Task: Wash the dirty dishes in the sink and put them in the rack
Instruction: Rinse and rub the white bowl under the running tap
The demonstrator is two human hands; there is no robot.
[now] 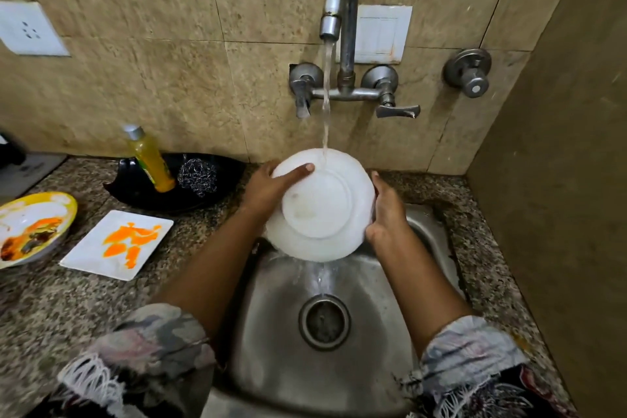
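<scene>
White plate (319,210): you hold it over the steel sink (271,332), underside facing you, foot ring visible, tilted with the far rim raised toward the tap.
Left hand (271,188): yours grips the plate's left rim; thumb laid across the underside, other fingers hidden behind the plate.
Right hand (386,210): yours is cupped against the plate's right rim, palm on the edge, fingertips hidden behind it.
Tap (341,10): wall-mounted swan-neck spout, running.
Water stream (326,95): falls onto the plate's far rim near your left thumb; water runs off the near rim and lands just above the drain (324,322).
Sink contents: nothing in the visible part of the basin apart from water and the drain strainer.
Square white plate (117,244): flat on the granite counter (84,299) left of the sink, smeared orange.
Yellow-rimmed plate (34,227): on the counter at the far left, just beside the square plate, with orange and dark residue.
Black tray (176,187): on the counter against the wall, behind the square plate.
Dish soap bottle (149,159): yellow liquid, grey cap, standing tilted in the black tray.
Steel scrubber (197,176): in the same tray, just right of the bottle.
Sleeves (152,343): patterned fabric, pushed up on both your forearms.
Rack: cannot tell its location from this view.
</scene>
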